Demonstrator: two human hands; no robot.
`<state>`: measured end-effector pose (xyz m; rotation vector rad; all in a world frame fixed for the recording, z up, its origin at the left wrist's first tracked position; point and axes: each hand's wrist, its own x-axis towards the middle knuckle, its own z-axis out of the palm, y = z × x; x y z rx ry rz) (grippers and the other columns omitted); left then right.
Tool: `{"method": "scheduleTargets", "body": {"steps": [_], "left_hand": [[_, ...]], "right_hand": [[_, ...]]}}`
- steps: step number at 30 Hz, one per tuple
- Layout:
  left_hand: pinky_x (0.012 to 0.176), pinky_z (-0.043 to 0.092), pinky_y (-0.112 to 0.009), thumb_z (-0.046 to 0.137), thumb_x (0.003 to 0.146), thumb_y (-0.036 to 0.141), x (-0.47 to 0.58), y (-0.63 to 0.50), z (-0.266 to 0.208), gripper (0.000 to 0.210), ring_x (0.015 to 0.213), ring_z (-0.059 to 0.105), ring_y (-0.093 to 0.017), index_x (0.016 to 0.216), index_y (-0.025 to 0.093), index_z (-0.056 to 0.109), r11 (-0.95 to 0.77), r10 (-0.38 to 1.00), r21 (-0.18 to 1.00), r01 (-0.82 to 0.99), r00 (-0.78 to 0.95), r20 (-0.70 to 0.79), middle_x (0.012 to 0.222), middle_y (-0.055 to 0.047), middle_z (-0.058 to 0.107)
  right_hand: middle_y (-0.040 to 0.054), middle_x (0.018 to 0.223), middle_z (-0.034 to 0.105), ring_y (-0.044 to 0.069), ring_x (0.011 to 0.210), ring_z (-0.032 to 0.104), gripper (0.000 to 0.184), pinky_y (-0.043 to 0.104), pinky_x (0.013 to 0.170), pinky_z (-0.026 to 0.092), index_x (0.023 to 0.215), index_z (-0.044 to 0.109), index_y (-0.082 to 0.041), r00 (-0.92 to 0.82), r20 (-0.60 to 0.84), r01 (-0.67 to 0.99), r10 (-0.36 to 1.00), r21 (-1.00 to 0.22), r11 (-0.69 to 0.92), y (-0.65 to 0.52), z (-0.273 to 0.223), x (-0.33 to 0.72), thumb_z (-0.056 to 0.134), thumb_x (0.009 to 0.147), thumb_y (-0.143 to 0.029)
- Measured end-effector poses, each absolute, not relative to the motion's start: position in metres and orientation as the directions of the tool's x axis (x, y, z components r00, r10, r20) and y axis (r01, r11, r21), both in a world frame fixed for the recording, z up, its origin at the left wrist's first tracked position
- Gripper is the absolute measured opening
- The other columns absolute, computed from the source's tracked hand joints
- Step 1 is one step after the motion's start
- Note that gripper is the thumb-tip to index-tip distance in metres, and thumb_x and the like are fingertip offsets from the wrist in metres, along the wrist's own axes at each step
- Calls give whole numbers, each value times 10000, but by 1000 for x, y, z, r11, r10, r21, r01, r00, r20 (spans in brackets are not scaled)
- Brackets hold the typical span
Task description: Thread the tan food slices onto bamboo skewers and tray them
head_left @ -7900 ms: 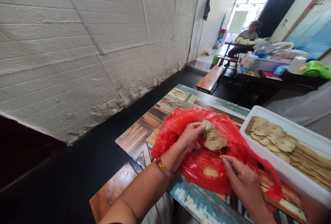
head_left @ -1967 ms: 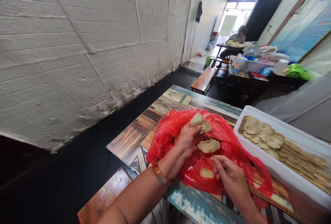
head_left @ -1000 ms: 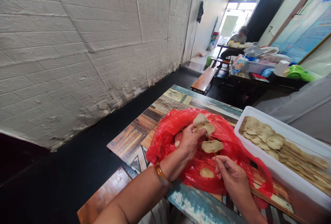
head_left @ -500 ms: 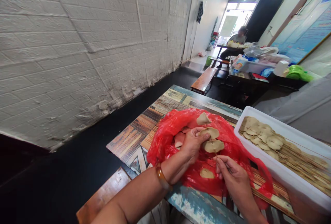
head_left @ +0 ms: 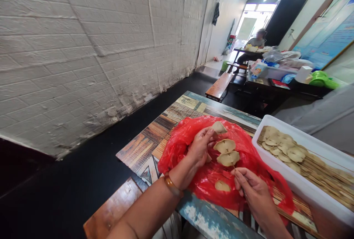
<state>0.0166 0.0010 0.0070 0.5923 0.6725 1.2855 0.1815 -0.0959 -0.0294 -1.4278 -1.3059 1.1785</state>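
Note:
My right hand (head_left: 253,187) pinches the lower end of a thin wooden skewer (head_left: 234,166) that carries thin, round beige slices. Two of the slices (head_left: 228,158) sit close together midway up. Higher on the skewer, a curled beige slice (head_left: 219,127) is pinched at its left edge by the thumb and fingertips of my left hand (head_left: 199,145). Beneath both hands spreads a crumpled red plastic bag (head_left: 177,139) with loose slices in it, one of them (head_left: 222,185) near its front. A brown bangle (head_left: 172,185) circles my left wrist.
A white plastic tub (head_left: 312,200) at the right holds many skewered slices (head_left: 294,154). Bare skewers (head_left: 297,220) lie at the patterned table's (head_left: 143,139) front right. Beyond are a wooden bench (head_left: 219,85), a cluttered table (head_left: 293,88) and a seated person (head_left: 256,42).
My left hand has moved up and slightly left, from the middle slices to the top one. The two middle slices now sit closer together. My right hand stays on the skewer.

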Motion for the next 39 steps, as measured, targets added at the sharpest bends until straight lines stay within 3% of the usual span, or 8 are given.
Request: {"method": "scheduleTargets", "body": {"steps": [4, 16, 34, 39], "left_hand": [[607, 393, -213, 699, 659, 417, 9, 9, 6, 308, 673, 540, -117, 775, 137, 645, 128, 992, 767, -629, 69, -108, 769, -41, 625], [533, 252, -225, 657, 651, 371, 7, 10, 3, 251, 533, 367, -72, 647, 124, 606, 75, 997, 822, -564, 49, -57, 587, 13, 506], [589, 325, -211, 627, 683, 330, 5, 5, 10, 197, 584, 434, -83, 702, 134, 626, -3, 1000, 904, -427, -22, -7, 638, 14, 547], [613, 353, -214, 584, 715, 303, 5, 7, 10, 175, 628, 475, -99, 713, 135, 629, -83, 996, 959, -272, -45, 74, 667, 6, 561]], "right_hand": [[-44, 570, 496, 103, 482, 433, 291, 217, 461, 346, 868, 603, -180, -9, -146, 197, 989, -970, -141, -97, -32, 185, 565, 817, -464], [-35, 582, 513, 105, 488, 465, 279, 216, 459, 371, 878, 624, -190, -73, -167, 299, 983, -944, -138, -98, -29, 193, 546, 832, -454], [-52, 572, 507, 86, 454, 448, 276, 204, 440, 351, 921, 588, -201, -56, -160, 300, 985, -944, -137, -100, -32, 192, 530, 846, -460], [-54, 541, 510, 74, 419, 432, 293, 194, 416, 332, 906, 602, -195, -47, -180, 264, 982, -951, -162, -102, -30, 189, 556, 825, -473]]}}
